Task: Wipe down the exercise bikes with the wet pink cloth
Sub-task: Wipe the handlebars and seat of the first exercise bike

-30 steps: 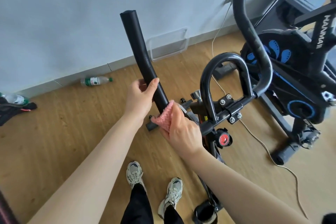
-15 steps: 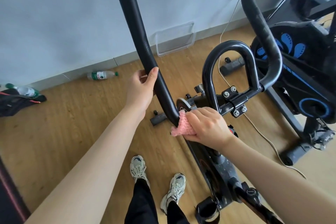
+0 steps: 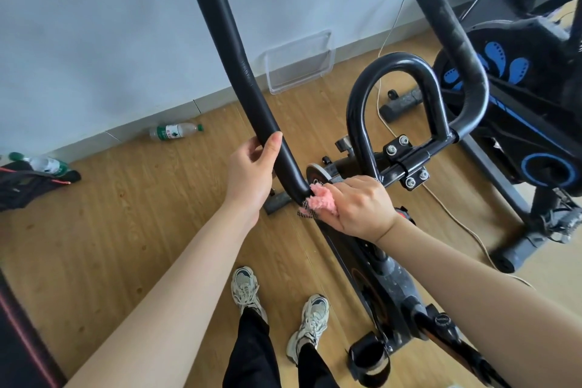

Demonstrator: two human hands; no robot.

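Observation:
A black exercise bike (image 3: 382, 277) stands in front of me, its left foam-covered handlebar (image 3: 233, 63) rising toward the wall. My left hand (image 3: 252, 170) grips that handlebar near its lower bend, thumb over the top. Just below it, my right hand (image 3: 356, 205) holds the pink cloth (image 3: 321, 200) bunched against the bar's base. The looped centre bar (image 3: 393, 98) and the right handlebar (image 3: 450, 25) stand behind my right hand. A second bike (image 3: 519, 98), black with blue markings, stands at the right.
On the wooden floor by the wall lie a plastic bottle (image 3: 174, 131), another bottle (image 3: 44, 164) on dark clothing (image 3: 28, 183) at the left, and a clear plastic tray (image 3: 299, 61) leaning on the wall. A cable (image 3: 453, 214) runs between the bikes. My shoes (image 3: 277, 302) are below.
My right hand has turned over and slid the pink cloth down from the bar's side to its base. My left hand keeps its grip. The view has shifted slightly downward.

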